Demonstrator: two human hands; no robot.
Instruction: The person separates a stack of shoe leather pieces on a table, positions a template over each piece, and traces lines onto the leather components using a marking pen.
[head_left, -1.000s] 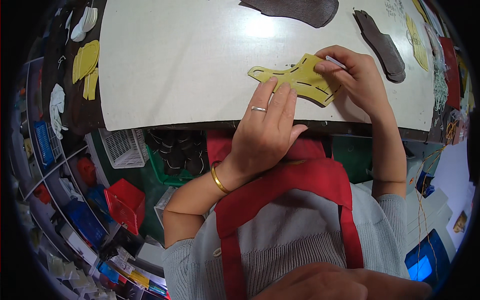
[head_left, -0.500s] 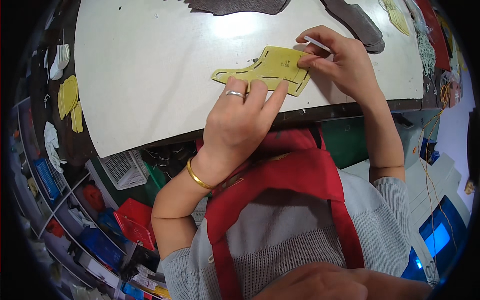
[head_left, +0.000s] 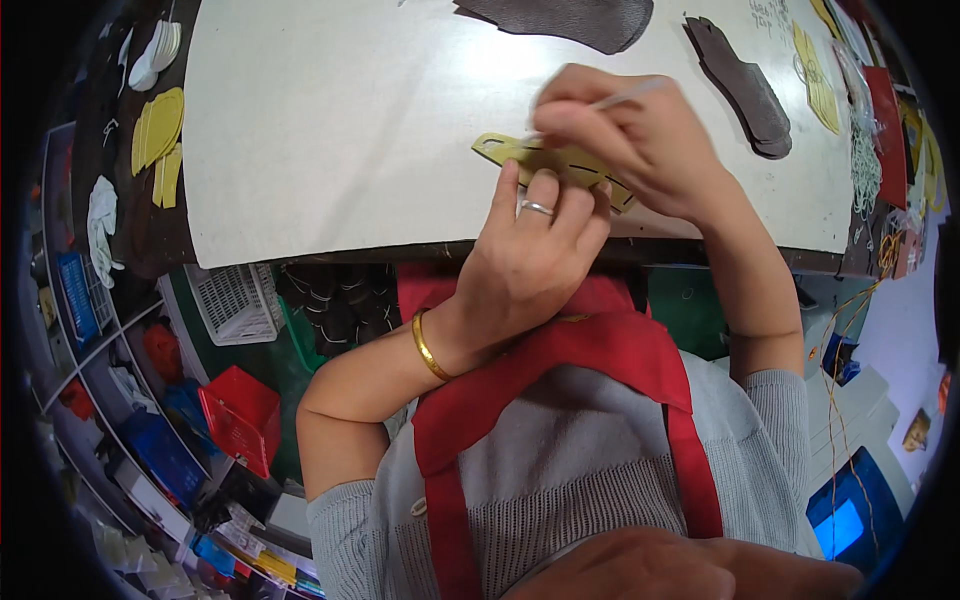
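1. Pressure from above, that's what pins the yellow template (head_left: 545, 158)! It lies on the pale tabletop (head_left: 330, 150), near the front edge, partly covered by the hands.

2. Left hand (head_left: 528, 258): fingers spread and bent, tips down on the template, pressing rather than wrapping round anything. Should that pressure ease or land unevenly, the piece could pivot or skid on what looks like a smooth surface.

3. Over to the right hand (head_left: 640, 145), blurred, fingers clenched around a white pen-like stick (head_left: 632, 95). The lower end is hidden, so whether it touches the template, I can't tell. A hurried sideways push there could drag the template out of line.

4. Watch those dark dashes (head_left: 582, 167), which look like slots! A tip catching at the end of one could jump, or flex the sheet upward.

5. Dark rim (head_left: 487, 156) along the template's lower left edge: perhaps a layer beneath, no certainty from here. If so, that layer could creep, since the fingertips bear directly only on the top.

6. Tight quarters, too! Left fingertips sit close to the right hand, so a slip could jab a finger.

7. Out wide, dark leather pieces (head_left: 745, 90) lie well apart; only a big swing of the right forearm (head_left: 755, 275) would threaten them.
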